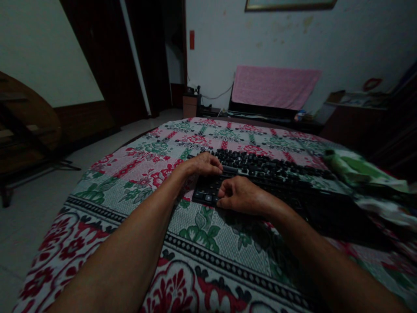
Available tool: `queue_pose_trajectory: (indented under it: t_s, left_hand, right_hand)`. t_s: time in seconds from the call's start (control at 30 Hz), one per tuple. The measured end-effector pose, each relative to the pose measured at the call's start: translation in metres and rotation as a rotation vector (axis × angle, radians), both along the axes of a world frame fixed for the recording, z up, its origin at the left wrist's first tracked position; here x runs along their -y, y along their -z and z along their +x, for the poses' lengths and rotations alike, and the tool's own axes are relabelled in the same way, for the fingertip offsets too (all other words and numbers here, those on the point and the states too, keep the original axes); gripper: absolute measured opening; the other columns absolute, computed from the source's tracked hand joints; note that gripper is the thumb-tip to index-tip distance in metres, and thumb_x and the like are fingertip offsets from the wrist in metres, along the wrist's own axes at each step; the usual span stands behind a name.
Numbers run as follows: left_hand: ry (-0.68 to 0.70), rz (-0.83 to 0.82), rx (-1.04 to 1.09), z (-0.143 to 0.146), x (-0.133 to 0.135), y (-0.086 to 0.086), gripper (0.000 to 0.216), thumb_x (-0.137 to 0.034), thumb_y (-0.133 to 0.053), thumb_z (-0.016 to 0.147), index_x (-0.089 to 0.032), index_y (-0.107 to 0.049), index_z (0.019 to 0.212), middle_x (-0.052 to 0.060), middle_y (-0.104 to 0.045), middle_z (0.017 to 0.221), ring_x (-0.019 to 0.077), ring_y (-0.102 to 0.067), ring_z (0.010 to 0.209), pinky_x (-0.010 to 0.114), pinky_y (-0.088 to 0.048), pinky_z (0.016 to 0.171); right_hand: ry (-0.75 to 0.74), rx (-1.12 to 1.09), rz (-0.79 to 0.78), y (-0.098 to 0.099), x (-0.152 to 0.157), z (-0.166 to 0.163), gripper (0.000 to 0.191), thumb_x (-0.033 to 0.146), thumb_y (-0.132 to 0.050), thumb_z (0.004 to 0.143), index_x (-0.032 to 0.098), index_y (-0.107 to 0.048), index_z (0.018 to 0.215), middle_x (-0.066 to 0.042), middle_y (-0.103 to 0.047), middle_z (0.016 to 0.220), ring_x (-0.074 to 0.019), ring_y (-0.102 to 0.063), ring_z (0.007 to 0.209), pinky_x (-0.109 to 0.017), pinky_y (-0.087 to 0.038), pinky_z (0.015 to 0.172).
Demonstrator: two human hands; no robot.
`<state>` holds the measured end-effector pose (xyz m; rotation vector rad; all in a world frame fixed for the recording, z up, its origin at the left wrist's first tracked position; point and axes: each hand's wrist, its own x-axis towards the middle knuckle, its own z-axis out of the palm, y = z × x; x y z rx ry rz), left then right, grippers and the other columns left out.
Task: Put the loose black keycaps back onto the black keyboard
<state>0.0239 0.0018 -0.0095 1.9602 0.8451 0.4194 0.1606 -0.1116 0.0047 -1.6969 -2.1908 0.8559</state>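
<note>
One black keyboard is laid on a floral tablecloth, with loose black keycaps spread along its far side. The left hand is placed at its far left part, the right hand at its near left edge. Fingers of both are curled; whether anything is gripped cannot be told. A pink towel is draped at far right.

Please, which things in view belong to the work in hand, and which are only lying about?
Belonging, it seems:
black keyboard, with the left hand and right hand at it
loose black keycaps, scattered beyond it

Only lying about, probably:
green-and-white bundle, at the right
pink cloth, by the far wall
</note>
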Motion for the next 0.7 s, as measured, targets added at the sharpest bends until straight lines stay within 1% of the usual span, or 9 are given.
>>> queue_pose_trajectory:
  t_s: [0.17,0.27,0.4,0.53,0.63,0.7]
  left_hand:
    - [0.003,0.004,0.000,0.000,-0.001,0.001,0.022,-0.024,-0.057,0.059,-0.012,-0.061,0.077,-0.002,-0.053,0.057,0.0051,-0.042,0.045,0.017,-0.033,0.042]
    - [0.018,0.012,-0.027,-0.002,0.000,-0.002,0.020,-0.024,-0.056,0.059,-0.012,-0.061,0.075,-0.002,-0.053,0.056,0.0050,-0.042,0.045,0.017,-0.033,0.043]
    - [0.111,-0.004,-0.148,-0.005,0.006,-0.013,0.017,-0.024,-0.056,0.058,-0.012,-0.062,0.070,-0.003,-0.053,0.055,0.0056,-0.043,0.046,0.018,-0.034,0.045]
    - [0.195,-0.015,-0.248,-0.003,0.013,-0.023,0.016,-0.022,-0.055,0.058,-0.013,-0.062,0.069,-0.002,-0.054,0.056,0.0066,-0.043,0.046,0.020,-0.035,0.046]
    - [0.255,-0.003,-0.323,-0.001,0.015,-0.023,0.016,-0.022,-0.055,0.058,-0.014,-0.062,0.070,-0.002,-0.054,0.057,0.0071,-0.044,0.047,0.020,-0.035,0.046]
    - [0.264,-0.009,-0.351,-0.002,0.015,-0.020,0.016,-0.022,-0.055,0.058,-0.014,-0.061,0.070,-0.002,-0.055,0.058,0.0068,-0.044,0.048,0.020,-0.036,0.047]
  right_hand:
    - [-0.012,0.015,0.011,0.001,0.000,0.000,0.013,0.025,-0.054,0.058,0.014,-0.058,0.063,0.001,-0.055,0.054,-0.0053,-0.042,0.042,-0.018,-0.025,0.038]
    - [-0.012,0.026,0.012,-0.001,0.000,0.000,0.012,0.024,-0.054,0.058,0.014,-0.057,0.061,0.001,-0.054,0.052,-0.0053,-0.041,0.041,-0.018,-0.025,0.039]
    - [-0.012,0.044,0.011,-0.004,0.002,-0.001,0.013,0.025,-0.053,0.059,0.014,-0.058,0.063,0.001,-0.054,0.053,-0.0058,-0.042,0.042,-0.018,-0.025,0.039]
    - [-0.007,0.030,0.025,-0.002,0.001,0.002,0.014,0.025,-0.053,0.059,0.014,-0.057,0.066,0.001,-0.055,0.055,-0.0058,-0.043,0.044,-0.018,-0.026,0.040]
    - [0.017,0.000,0.029,0.001,0.001,0.004,0.016,0.026,-0.053,0.059,0.014,-0.057,0.070,0.000,-0.056,0.058,-0.0060,-0.044,0.045,-0.017,-0.028,0.041]
    - [0.021,-0.005,0.029,0.003,0.002,0.004,0.016,0.026,-0.053,0.059,0.014,-0.057,0.069,0.000,-0.056,0.058,-0.0060,-0.043,0.045,-0.017,-0.028,0.040]
